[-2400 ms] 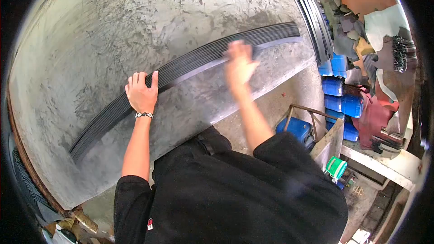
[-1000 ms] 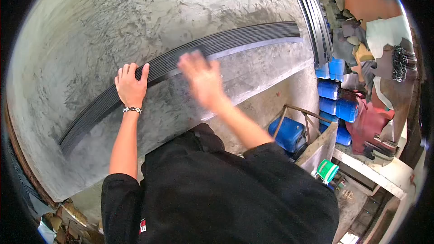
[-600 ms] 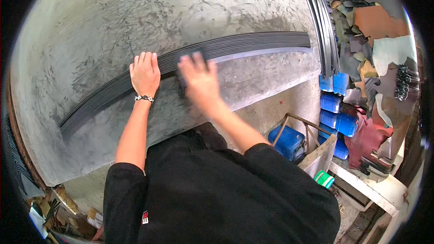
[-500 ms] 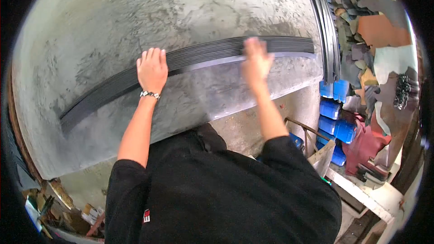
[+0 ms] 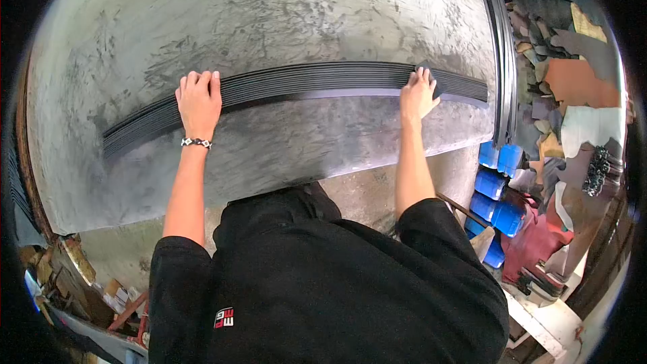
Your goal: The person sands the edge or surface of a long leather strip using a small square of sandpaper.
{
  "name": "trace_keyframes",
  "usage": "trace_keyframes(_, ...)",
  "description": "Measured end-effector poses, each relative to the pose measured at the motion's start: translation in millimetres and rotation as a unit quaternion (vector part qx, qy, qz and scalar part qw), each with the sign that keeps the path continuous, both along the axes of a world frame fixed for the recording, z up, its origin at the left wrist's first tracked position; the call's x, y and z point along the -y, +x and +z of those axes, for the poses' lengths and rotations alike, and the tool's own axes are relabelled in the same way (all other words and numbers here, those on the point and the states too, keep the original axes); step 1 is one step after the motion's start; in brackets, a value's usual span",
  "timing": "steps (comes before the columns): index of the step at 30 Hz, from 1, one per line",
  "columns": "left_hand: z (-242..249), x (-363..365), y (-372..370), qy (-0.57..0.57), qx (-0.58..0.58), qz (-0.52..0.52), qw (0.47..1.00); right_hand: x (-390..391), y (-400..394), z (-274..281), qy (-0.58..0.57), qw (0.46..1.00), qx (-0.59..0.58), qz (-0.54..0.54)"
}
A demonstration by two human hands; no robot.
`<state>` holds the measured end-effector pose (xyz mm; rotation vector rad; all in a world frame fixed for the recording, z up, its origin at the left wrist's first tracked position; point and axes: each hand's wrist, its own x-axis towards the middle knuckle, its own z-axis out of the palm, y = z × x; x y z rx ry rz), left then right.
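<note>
Two hands press on a long black ribbed rubber strip (image 5: pixel 303 81) that lies across a scuffed grey table (image 5: pixel 283 7). Left hand (image 5: pixel 199 99) rests flat on it, fingers together, gripping nothing. Right hand (image 5: pixel 418 94) lies near the strip's right end, fingertips on a small dark pad (image 5: pixel 427 71); whether it clasps the pad cannot be told. Blue jugs (image 5: pixel 497 202) stand below the table's right edge.

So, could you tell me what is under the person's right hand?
The right hand presses on a stack of black ribbed strips on the grey worktable. A dark pad peeks past the fingertips; the palm hides the rest.
</note>
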<state>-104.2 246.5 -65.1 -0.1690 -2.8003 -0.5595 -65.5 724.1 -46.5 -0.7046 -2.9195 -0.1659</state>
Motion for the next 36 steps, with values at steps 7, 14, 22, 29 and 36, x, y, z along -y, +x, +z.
trace_keyframes(7,-10,14,5,0.053,-0.073,-0.018,0.996,309,49,4,-0.119,0.924,-0.032,0.361)
trace_keyframes(14,-5,8,5,0.101,-0.102,0.003,0.99,28,-8,-76,-0.026,0.996,0.043,-0.076)
trace_keyframes(22,-7,11,4,0.088,-0.088,-0.004,0.992,243,18,40,-0.027,0.961,0.02,0.275)
trace_keyframes(29,-5,11,4,0.091,-0.063,0.003,0.994,268,27,11,0.047,0.982,0.071,0.166)
trace_keyframes(36,-13,11,4,0.087,-0.056,0.003,0.995,137,34,29,-0.046,0.991,0.047,0.118)
